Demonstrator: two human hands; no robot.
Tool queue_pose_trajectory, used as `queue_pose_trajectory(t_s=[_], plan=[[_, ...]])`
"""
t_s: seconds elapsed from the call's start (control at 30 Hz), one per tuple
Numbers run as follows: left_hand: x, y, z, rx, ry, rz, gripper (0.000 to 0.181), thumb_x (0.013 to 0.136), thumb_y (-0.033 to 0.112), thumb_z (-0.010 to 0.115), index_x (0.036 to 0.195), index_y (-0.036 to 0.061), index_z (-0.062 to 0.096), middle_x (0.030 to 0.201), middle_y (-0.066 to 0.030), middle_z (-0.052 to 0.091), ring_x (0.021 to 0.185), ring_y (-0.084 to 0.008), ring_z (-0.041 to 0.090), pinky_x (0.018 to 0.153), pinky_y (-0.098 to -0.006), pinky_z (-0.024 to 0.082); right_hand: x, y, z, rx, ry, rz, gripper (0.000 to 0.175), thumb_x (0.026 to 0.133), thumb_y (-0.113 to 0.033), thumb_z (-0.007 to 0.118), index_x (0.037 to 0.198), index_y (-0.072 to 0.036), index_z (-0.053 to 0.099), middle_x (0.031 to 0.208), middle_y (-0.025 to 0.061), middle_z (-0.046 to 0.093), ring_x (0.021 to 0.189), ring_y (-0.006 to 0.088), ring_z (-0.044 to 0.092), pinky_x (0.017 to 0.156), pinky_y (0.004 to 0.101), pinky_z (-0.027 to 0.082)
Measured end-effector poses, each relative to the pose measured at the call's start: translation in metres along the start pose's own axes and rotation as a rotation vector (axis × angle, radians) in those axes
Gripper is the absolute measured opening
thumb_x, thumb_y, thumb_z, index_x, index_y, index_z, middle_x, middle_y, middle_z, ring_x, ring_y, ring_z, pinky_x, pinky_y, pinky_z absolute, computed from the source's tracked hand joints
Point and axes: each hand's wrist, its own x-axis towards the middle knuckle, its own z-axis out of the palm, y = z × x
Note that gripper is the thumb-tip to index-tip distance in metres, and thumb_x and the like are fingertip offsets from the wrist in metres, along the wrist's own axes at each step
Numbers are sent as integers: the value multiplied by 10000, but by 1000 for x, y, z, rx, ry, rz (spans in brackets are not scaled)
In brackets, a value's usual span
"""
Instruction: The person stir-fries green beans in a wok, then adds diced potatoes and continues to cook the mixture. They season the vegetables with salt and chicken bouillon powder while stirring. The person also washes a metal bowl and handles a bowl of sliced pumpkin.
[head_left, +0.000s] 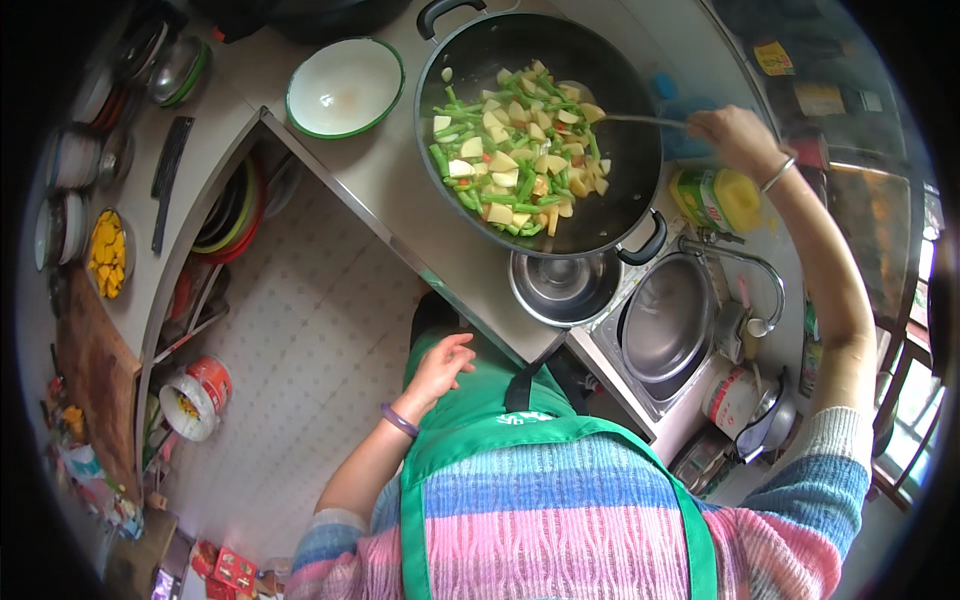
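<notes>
My right hand (739, 139) grips the handle of a metal spatula (637, 118) whose head lies among the food at the right of a large dark wok (630, 180). Cut green beans (469, 199) and potato chunks (504, 161), with small red bits, fill the wok's middle. My left hand (442, 365) hangs before the green apron (465, 405), away from the wok, its fingers loosely bent and holding nothing. Left of the wok stands a white enamel basin (345, 86) with a green rim.
A steel pot (566, 289) stands just below the wok. To the right are a yellow oil jug (716, 199), a faucet (776, 289) and a sink holding a metal basin (667, 319). Orange-yellow slices fill a bowl (109, 255) at the left, near a wooden cutting board (94, 375).
</notes>
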Motion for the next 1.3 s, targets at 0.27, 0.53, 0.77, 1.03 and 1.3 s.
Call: queue_pose_trajectory(t_s=[0.27, 0.53, 0.77, 1.03, 1.3], plan=[[-5, 0, 0, -40, 44, 19, 394, 906, 192, 477, 1257, 22, 423, 1019, -82, 571, 838, -126, 592, 504, -182, 414, -3, -47, -2, 443, -1, -7, 252, 852, -273, 541, 968, -78, 651, 846, 146, 641, 786, 332, 600, 691, 364, 473], [3, 4, 3, -25, 15, 53, 408, 902, 198, 481, 1265, 23, 418, 1018, -73, 580, 837, -122, 594, 499, -182, 412, -7, -82, -46, 303, -78, -155, 238, 832, -277, 547, 961, -110, 656, 847, 142, 639, 793, 331, 601, 706, 387, 486], [4, 9, 6, 0, 11, 26, 405, 900, 196, 481, 1263, 25, 422, 1029, -73, 580, 842, -118, 594, 498, -176, 404, -17, -47, -43, -22, 16, 51, 201, 822, -252, 549, 926, -106, 641, 765, 144, 626, 724, 342, 593, 647, 418, 474], [-1, -2, 4, -30, 9, -8, 419, 864, 212, 533, 1242, 48, 457, 1002, -42, 561, 845, -129, 599, 516, -209, 418, 43, 6, -43, -463, 389, -82, 196, 854, -262, 502, 957, -144, 619, 755, 79, 615, 727, 262, 620, 625, 361, 495], [-3, -6, 2, -41, 26, 30, 395, 895, 194, 484, 1258, 45, 435, 1011, -63, 566, 842, -126, 592, 512, -187, 414, 51, -51, -60, -342, 331, -429, 192, 827, -248, 542, 987, -156, 594, 734, 74, 571, 694, 265, 598, 603, 372, 475]])
